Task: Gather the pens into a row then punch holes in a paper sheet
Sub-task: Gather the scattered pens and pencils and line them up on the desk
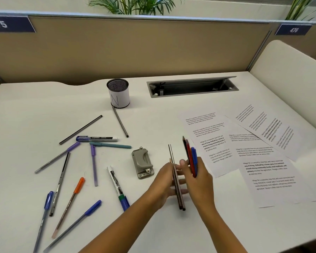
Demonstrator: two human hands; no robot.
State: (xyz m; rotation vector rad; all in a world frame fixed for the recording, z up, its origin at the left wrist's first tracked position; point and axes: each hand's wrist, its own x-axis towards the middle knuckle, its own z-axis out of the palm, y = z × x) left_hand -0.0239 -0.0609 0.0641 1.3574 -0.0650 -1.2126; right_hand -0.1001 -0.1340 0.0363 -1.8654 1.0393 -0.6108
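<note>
My left hand (163,181) pinches a few thin dark pencils (177,187) held upright above the desk. My right hand (199,181) grips a bundle of red, black and blue pens (191,157), just right of the pencils. A grey hole punch (142,163) lies on the desk left of both hands. Several printed paper sheets (270,179) lie overlapping on the right. Loose pens are scattered on the left, among them an orange-capped pen (70,203), a purple pen (93,165), a teal pen (110,145) and a white marker (97,138).
A mesh pen cup (118,93) with a white label stands at the back centre. An open cable tray (192,86) is set in the desk behind the sheets. A beige partition (135,50) closes the far side. A white side panel (290,79) rises on the right.
</note>
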